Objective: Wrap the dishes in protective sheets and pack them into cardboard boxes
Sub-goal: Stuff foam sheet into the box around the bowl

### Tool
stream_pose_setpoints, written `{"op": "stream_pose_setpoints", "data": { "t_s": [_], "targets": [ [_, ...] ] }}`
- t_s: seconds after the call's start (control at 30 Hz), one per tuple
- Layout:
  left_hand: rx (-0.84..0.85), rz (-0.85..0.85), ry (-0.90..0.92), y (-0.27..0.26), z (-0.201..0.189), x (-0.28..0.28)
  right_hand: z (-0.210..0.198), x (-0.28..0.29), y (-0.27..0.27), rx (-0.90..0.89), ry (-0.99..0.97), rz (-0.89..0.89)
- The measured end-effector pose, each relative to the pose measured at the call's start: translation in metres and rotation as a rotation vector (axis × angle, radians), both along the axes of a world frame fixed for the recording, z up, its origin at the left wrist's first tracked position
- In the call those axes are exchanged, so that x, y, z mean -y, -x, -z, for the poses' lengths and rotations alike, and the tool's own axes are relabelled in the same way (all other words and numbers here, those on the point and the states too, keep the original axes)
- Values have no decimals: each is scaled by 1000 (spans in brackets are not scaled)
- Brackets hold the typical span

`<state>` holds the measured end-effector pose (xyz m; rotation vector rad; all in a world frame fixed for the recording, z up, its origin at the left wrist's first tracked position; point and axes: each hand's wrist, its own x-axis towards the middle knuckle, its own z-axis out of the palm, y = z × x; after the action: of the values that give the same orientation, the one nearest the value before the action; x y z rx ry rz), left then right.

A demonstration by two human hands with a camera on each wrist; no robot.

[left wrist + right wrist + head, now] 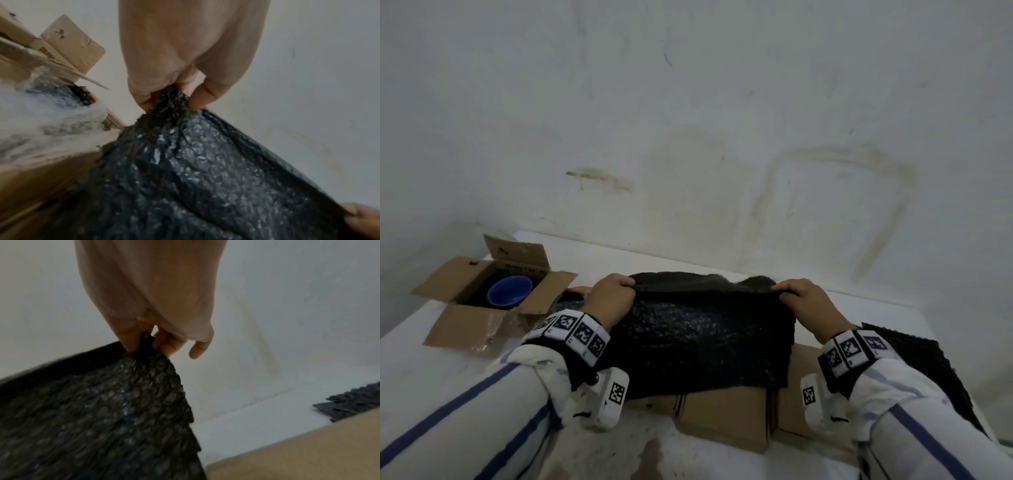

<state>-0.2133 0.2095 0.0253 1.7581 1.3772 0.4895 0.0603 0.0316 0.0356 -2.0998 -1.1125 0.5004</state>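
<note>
A black bubble-wrap sheet (705, 329) hangs stretched between my two hands over flat cardboard (722, 421) on the white table. My left hand (609, 298) pinches the sheet's upper left corner; in the left wrist view the left hand (172, 99) has the black bubble wrap (185, 178) bunched between its fingers. My right hand (804, 305) pinches the upper right corner, and in the right wrist view this hand (146, 340) has the wrap (92, 410) gripped between thumb and fingers. A blue bowl (509, 291) sits inside an open cardboard box (448, 281) at the left. What lies behind the sheet is hidden.
A stack of more black sheets (928, 356) lies on the table at the right, its edge also in the right wrist view as black sheets (353, 397). A stained white wall (688, 137) rises just behind the table. Clear plastic wrap (47, 116) lies by the box flaps.
</note>
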Motion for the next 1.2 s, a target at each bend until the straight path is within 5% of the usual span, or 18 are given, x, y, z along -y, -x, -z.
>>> {"op": "stream_pose_setpoints", "data": {
  "t_s": [0.1,0.23,0.33,0.4,0.53,0.6,0.77,0.87,0.97,1.1,1.2],
  "targets": [
    [-60,59,-64,0,-7,5,-3,0,-4,88,-209,113],
    [-531,192,-399,-7,-12,22,-28,-1,11,65,-340,86],
    [-401,492,-418,-27,-21,42,-50,-14,31,129,-329,-56],
    [-288,548,-440,-37,-24,50,-60,-24,40,138,-333,-106],
    [-72,375,-353,-40,-32,46,-70,-38,44,339,-166,52],
    [50,268,-276,-35,-35,35,-64,-38,41,282,-141,183],
    [425,168,123,-15,-34,18,-22,-38,53,-506,-40,100],
    [404,120,202,-2,-25,14,3,-46,73,-800,72,-64],
    [348,85,241,15,-17,9,14,-58,87,-872,0,-113],
    [-146,76,-35,44,-25,-1,-3,-73,103,-679,-140,-48],
    [-75,53,4,61,-30,-17,-20,-84,118,-438,-176,-121]
  ]
}}
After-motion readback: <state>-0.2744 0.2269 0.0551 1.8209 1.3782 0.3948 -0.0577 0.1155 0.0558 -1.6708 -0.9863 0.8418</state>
